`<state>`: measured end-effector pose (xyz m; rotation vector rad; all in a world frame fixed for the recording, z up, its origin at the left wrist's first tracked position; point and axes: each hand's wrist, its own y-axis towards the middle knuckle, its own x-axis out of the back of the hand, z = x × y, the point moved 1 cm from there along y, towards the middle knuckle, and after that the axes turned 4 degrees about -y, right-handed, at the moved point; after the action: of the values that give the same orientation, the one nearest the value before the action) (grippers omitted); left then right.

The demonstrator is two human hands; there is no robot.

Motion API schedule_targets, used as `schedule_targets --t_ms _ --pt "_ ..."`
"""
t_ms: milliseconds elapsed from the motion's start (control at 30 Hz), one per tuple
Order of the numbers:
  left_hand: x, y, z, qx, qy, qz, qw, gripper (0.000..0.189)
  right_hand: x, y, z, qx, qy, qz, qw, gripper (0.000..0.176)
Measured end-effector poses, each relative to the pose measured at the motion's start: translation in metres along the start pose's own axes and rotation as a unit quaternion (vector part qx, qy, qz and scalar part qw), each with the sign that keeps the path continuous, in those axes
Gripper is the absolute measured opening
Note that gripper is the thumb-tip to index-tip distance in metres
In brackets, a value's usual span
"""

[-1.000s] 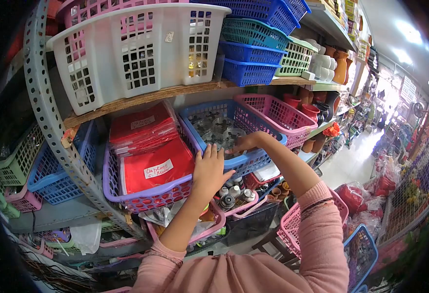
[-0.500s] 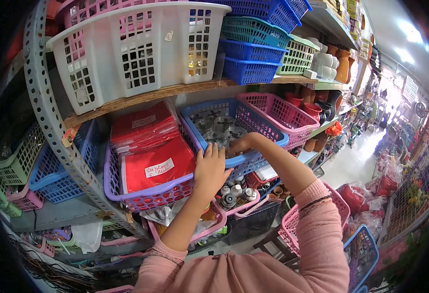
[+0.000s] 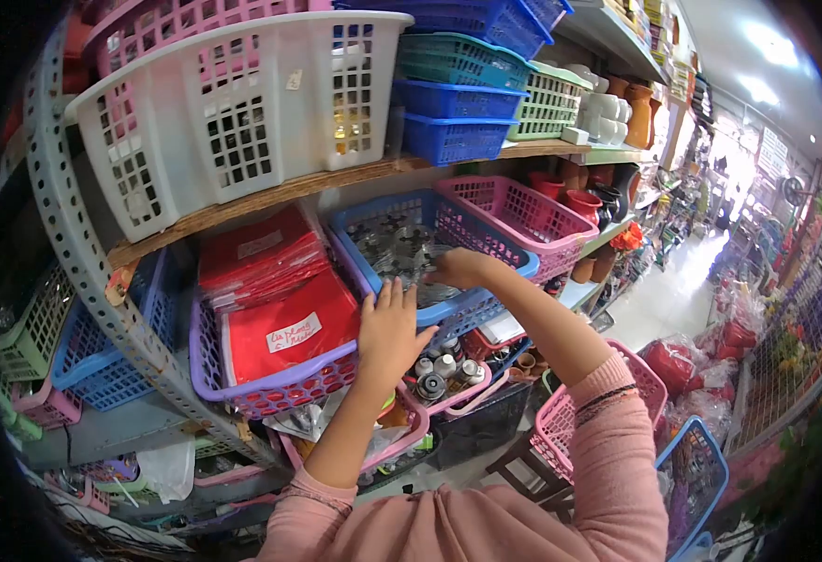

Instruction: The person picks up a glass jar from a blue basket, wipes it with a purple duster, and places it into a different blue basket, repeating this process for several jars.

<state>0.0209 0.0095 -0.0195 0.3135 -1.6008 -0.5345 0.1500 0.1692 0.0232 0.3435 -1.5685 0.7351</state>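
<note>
A blue basket (image 3: pixel 523 265) on the shelf holds several clear plastic pieces (image 3: pixel 401 245) with black parts; their kind is hard to tell. My right hand (image 3: pixel 464 269) reaches in over its front side, fingers curled together against the clear pieces. What those fingers pinch is hidden. At the basket's near left corner rests my left hand (image 3: pixel 390 326), holding nothing, with fingers stretched out and the thumb apart. To its left, a purple basket (image 3: pixel 270 386) holds red packets (image 3: pixel 289 318), the front one bearing a handwritten white label (image 3: pixel 293 332).
A large white basket (image 3: pixel 284 103) and stacked blue baskets (image 3: pixel 453 139) stand on the wooden shelf above. A pink basket (image 3: pixel 547 236) adjoins the blue one. Below are spray cans (image 3: pixel 431 385) and another pink basket (image 3: pixel 553 421). A perforated metal post (image 3: pixel 83 225) rises at left.
My right hand has lifted slightly out of the blue basket, showing more of its fingers. My left hand stays at the basket's corner. The whole view has shifted a little.
</note>
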Motion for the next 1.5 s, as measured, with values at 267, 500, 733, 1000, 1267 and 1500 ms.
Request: schedule_targets --t_ms 267,500,733,1000,1267,1500 --pt "0.021 0.004 -0.009 -0.037 -0.220 -0.079 0.972 0.057 -0.012 -0.149 0.001 0.004 0.131 -0.406 0.904 0.028" --pt "0.010 0.012 -0.137 -0.180 -0.500 -0.047 0.846 0.035 -0.069 -0.312 -0.023 -0.165 0.306 -0.364 0.864 0.027" --pt "-0.025 -0.043 -0.322 -0.267 -0.624 0.173 0.714 0.035 -0.192 -0.478 -0.048 -0.293 0.356 -0.462 0.758 0.025" --pt "-0.099 -0.167 -0.479 -0.309 -0.644 0.354 0.604 0.036 -0.342 -0.658 -0.027 -0.622 0.201 -0.392 0.647 0.030" --pt "-0.124 -0.245 -0.545 -0.367 -0.557 0.297 0.683 0.031 -0.443 -0.697 -0.012 -0.700 0.203 -0.252 0.637 0.037" --pt "-0.141 -0.259 -0.567 -0.388 -0.500 0.269 0.726 0.029 -0.456 -0.709 -0.018 -0.657 0.254 -0.375 0.603 0.030"
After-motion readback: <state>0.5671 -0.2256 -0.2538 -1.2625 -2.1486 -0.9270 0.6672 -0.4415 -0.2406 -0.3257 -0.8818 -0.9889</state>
